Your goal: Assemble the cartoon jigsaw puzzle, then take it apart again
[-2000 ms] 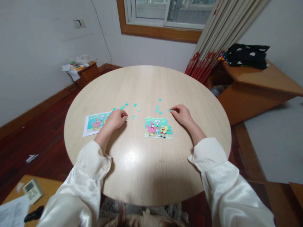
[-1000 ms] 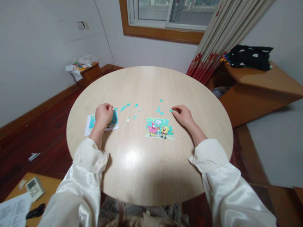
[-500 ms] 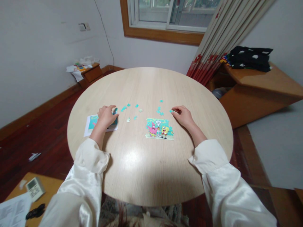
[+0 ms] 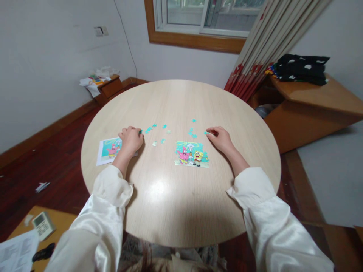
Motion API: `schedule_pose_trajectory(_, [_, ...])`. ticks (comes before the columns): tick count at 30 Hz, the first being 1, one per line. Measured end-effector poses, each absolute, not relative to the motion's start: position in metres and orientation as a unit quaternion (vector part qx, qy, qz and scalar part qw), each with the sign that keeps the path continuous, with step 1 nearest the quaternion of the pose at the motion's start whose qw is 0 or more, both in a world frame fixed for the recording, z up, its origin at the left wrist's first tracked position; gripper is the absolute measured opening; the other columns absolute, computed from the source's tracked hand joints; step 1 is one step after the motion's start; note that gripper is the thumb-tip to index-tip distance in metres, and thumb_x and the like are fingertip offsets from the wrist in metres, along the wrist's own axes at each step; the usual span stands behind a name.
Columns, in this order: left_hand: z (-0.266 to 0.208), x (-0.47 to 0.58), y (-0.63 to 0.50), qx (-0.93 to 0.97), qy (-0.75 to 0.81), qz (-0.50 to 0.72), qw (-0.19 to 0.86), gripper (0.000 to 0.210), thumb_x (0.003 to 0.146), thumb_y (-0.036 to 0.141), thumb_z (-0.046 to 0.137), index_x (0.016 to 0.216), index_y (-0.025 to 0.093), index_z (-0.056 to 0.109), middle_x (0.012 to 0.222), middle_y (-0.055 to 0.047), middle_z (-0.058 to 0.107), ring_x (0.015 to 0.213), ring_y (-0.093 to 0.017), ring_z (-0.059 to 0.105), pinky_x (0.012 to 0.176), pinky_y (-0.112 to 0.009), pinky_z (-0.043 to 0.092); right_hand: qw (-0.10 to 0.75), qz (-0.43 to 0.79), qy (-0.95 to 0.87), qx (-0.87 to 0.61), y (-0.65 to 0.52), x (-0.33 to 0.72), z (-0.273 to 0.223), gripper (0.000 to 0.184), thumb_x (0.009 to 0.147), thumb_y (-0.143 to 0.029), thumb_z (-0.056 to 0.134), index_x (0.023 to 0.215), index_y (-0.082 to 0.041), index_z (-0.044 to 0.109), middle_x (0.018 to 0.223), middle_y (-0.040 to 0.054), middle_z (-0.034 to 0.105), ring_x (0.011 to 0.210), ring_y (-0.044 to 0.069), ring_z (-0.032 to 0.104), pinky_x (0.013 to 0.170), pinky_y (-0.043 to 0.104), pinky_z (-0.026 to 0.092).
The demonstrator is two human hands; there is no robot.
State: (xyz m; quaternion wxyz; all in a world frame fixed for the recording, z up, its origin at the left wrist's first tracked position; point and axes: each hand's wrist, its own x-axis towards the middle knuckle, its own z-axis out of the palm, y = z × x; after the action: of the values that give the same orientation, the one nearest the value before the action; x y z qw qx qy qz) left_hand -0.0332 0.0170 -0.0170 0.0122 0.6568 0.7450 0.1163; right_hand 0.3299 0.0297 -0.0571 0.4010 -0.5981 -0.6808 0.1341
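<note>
My left hand (image 4: 132,139) is closed in a pinch, with a small teal puzzle piece (image 4: 140,132) at its fingertips. It lies over the far right part of a printed reference picture (image 4: 109,148) and hides much of it. My right hand (image 4: 219,138) pinches another teal puzzle piece (image 4: 206,133) between thumb and forefinger, just above the table. Between the hands lies a partly joined cartoon puzzle (image 4: 190,154) with pink, pale and yellow figures; its upper right edge is jagged. Several loose pieces lie beyond it, among them a teal one (image 4: 194,121) and a pale one (image 4: 154,143).
The round wooden table (image 4: 181,204) fills the middle. At lower left, a low stand (image 4: 61,218) holds a white device with a screen (image 4: 44,225), papers and a black item. A wooden cabinet (image 4: 314,102) with dark cloth stands at right.
My left hand has shifted slightly right and its fingers have come together on a teal puzzle piece. The reference picture has slid a little left. My right hand has stayed nearly still.
</note>
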Motion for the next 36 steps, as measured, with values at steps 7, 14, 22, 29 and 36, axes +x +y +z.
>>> schedule_pose_trajectory(7, [-0.017, -0.013, 0.011, 0.704, 0.700, 0.122, 0.024, 0.034, 0.087, 0.023, 0.043, 0.107, 0.019, 0.071, 0.121, -0.014, 0.062, 0.111, -0.035, 0.051, 0.090, -0.048, 0.034, 0.399, 0.141, -0.677, -0.602, 0.028, 0.328, -0.054, 0.017, 0.069, -0.026, 0.062, 0.083, -0.020, 0.069, 0.086, 0.0073, 0.066, 0.077, 0.021, 0.060, 0.077, 0.041, 0.050])
schedule_pose_trajectory(14, [-0.017, -0.005, 0.009, 0.719, 0.675, 0.161, 0.049, 0.037, 0.087, 0.019, 0.039, 0.105, 0.018, 0.071, 0.117, -0.015, 0.064, 0.113, -0.030, 0.053, 0.094, -0.047, 0.032, 0.390, 0.140, -0.681, -0.604, 0.028, 0.329, -0.053, 0.017, 0.070, -0.026, 0.061, 0.083, -0.019, 0.069, 0.086, 0.0074, 0.065, 0.077, 0.021, 0.060, 0.077, 0.040, 0.050])
schedule_pose_trajectory(22, [-0.021, 0.000, 0.009, 0.749, 0.637, 0.165, 0.080, 0.038, 0.085, 0.015, 0.037, 0.108, 0.024, 0.067, 0.131, -0.009, 0.060, 0.124, -0.027, 0.051, 0.108, -0.058, 0.014, 0.393, 0.141, -0.678, -0.605, 0.029, 0.329, -0.055, 0.016, 0.071, -0.027, 0.062, 0.083, -0.020, 0.069, 0.086, 0.0070, 0.066, 0.077, 0.021, 0.060, 0.078, 0.041, 0.050])
schedule_pose_trajectory(29, [-0.014, -0.001, 0.007, 0.760, 0.610, 0.192, 0.113, 0.036, 0.083, 0.013, 0.039, 0.096, 0.022, 0.071, 0.116, -0.007, 0.069, 0.111, -0.024, 0.060, 0.110, -0.054, 0.019, 0.393, 0.148, -0.679, -0.603, 0.028, 0.329, -0.054, 0.016, 0.071, -0.026, 0.061, 0.083, -0.020, 0.069, 0.087, 0.0068, 0.065, 0.079, 0.021, 0.060, 0.079, 0.042, 0.050])
schedule_pose_trajectory(36, [-0.020, 0.007, 0.011, 0.754, 0.612, 0.219, 0.097, 0.033, 0.083, 0.011, 0.040, 0.098, 0.018, 0.069, 0.112, -0.010, 0.070, 0.109, -0.023, 0.060, 0.105, -0.046, 0.025, 0.394, 0.135, -0.683, -0.600, 0.029, 0.329, -0.055, 0.016, 0.070, -0.026, 0.061, 0.082, -0.020, 0.069, 0.084, 0.0066, 0.066, 0.077, 0.021, 0.059, 0.077, 0.040, 0.050])
